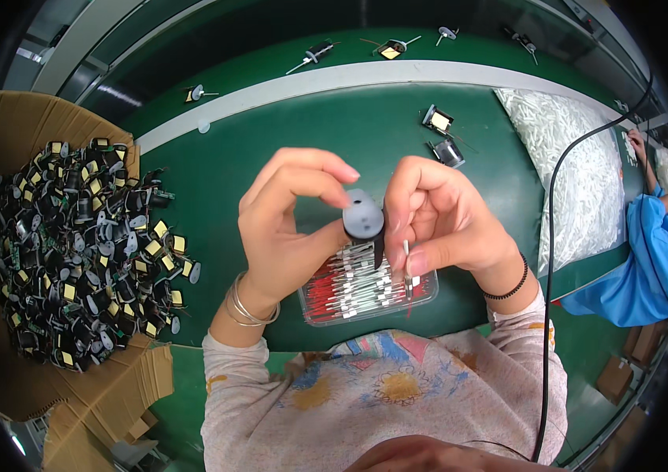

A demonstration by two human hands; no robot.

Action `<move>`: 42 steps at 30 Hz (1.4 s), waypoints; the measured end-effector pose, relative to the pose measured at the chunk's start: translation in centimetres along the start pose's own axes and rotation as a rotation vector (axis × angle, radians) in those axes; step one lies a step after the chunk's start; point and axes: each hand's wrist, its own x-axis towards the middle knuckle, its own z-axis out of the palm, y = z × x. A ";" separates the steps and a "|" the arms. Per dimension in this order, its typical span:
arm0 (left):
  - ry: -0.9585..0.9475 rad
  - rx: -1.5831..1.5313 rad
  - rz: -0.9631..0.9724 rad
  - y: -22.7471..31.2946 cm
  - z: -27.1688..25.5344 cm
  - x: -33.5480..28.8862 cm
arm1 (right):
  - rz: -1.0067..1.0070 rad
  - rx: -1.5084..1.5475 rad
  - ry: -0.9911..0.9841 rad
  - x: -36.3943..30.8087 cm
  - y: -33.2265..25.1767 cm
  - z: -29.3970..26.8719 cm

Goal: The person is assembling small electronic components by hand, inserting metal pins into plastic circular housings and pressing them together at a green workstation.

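Observation:
My left hand (277,216) grips a small black part with a grey oval cap (363,219) between thumb and fingers. The cap faces up and shows a few dark holes. Close beside it, my right hand (456,224) pinches a thin lead with a white end (406,248) between thumb and forefinger, and a red tail hangs below. Under both hands sits a clear plastic tray (332,321) of red and white wire leads. My hands partly hide the tray's far side.
At left, a cardboard box (15,118) is heaped with black parts with yellow pads. Two similar parts (438,120) lie ahead; several sit on the green belt (255,75). A bag of white pieces (578,181), a black cable (548,330) and another person's blue garment (625,267) are at right.

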 end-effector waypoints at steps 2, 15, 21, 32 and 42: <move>0.011 -0.040 -0.088 0.5 0.3 -0.4 | -0.067 0.020 0.045 0.2 0.2 0.0; -0.041 -0.624 -0.541 0.9 0.5 0.1 | -0.407 -0.092 0.319 -0.3 -0.6 -1.7; -0.178 -0.628 -0.748 0.2 0.3 0.3 | -0.542 -0.136 0.450 -0.3 -0.7 -1.3; -0.332 -0.503 -0.436 -0.6 0.6 -0.3 | -0.760 -0.362 0.442 -0.1 0.1 -0.7; -0.366 -0.439 -0.404 -0.4 -0.1 -0.3 | -0.342 -0.364 0.296 -0.1 -0.8 -0.6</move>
